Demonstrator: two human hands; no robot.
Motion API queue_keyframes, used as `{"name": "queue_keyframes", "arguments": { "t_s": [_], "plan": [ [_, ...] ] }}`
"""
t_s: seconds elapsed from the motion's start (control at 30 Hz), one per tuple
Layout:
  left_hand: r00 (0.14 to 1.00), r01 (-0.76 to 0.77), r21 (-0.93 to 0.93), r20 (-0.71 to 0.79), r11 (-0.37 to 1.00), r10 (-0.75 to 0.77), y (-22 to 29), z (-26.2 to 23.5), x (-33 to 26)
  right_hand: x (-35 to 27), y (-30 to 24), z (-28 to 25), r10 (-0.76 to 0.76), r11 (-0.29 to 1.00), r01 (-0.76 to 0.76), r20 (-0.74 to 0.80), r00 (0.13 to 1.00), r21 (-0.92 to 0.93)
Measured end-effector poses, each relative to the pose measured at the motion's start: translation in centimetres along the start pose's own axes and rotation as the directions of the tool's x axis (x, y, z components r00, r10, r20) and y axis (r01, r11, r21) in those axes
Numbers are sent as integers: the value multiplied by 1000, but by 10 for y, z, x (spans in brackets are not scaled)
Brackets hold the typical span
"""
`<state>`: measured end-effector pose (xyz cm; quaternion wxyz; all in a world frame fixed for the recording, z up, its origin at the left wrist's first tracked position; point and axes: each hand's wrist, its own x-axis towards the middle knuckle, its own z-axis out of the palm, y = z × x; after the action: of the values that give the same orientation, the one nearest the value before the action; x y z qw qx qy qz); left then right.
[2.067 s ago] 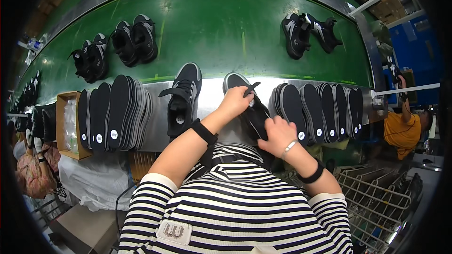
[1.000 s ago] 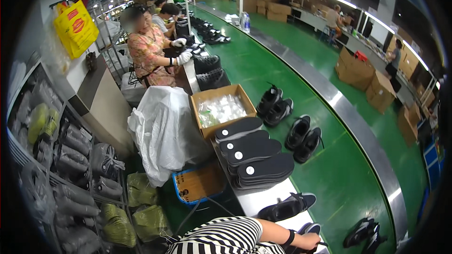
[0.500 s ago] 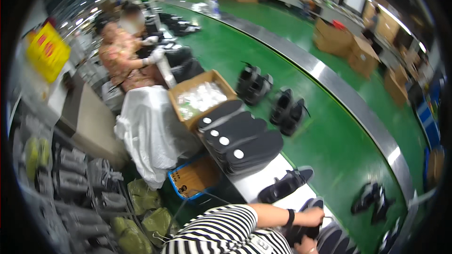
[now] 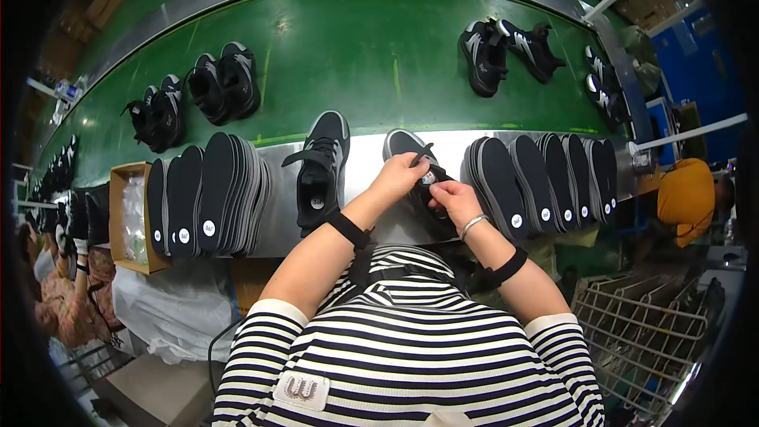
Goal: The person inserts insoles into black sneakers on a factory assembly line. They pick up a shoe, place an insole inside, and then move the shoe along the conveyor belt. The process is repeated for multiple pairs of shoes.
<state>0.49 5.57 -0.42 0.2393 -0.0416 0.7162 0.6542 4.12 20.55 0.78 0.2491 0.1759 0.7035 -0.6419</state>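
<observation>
A black sneaker [image 4: 402,141] with a grey toe edge lies on the metal ledge in front of me, toe pointing away. My left hand [image 4: 398,177] is closed on a black strap at its upper. My right hand [image 4: 458,202] pinches the shoe's dark tongue or collar, beside a small white label. The fingers hide much of the opening. Just left, apart from my hands, stands another black sneaker [image 4: 324,150], its strap sticking out sideways and a round white sticker inside.
Stacks of black insoles [image 4: 229,190] stand left on the metal ledge [image 4: 364,160], more insoles [image 4: 506,182] right. A carton [image 4: 129,257] holds white packets. Pairs of sneakers [image 4: 237,83] rest on the green belt [image 4: 340,47]. Co-workers [image 4: 75,292] sit left; an orange-clad person [image 4: 686,202] is right.
My view has swung to the right and down, bringing both hands and the sneaker to the middle. Both hands are still at a shoe; the strap now shows in my left fingers.
</observation>
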Motion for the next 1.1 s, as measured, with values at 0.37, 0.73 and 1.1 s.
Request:
{"name": "queue_keyframes", "arguments": {
  "t_s": [0.37,0.73,1.1],
  "plan": [
    [949,-255,155,-150,955,277,12,1,-22,-37,-24,-19,-169,979,145,174,970,143],
    [953,-240,233,-129,942,275,38,-55,-120,-67,-30,1,-522,485,621,366,771,-616],
    [-217,640,175,-893,748,395,-49,-379,-303,-47,-17,16,38,70,537,540,841,-841]
  ]
}}
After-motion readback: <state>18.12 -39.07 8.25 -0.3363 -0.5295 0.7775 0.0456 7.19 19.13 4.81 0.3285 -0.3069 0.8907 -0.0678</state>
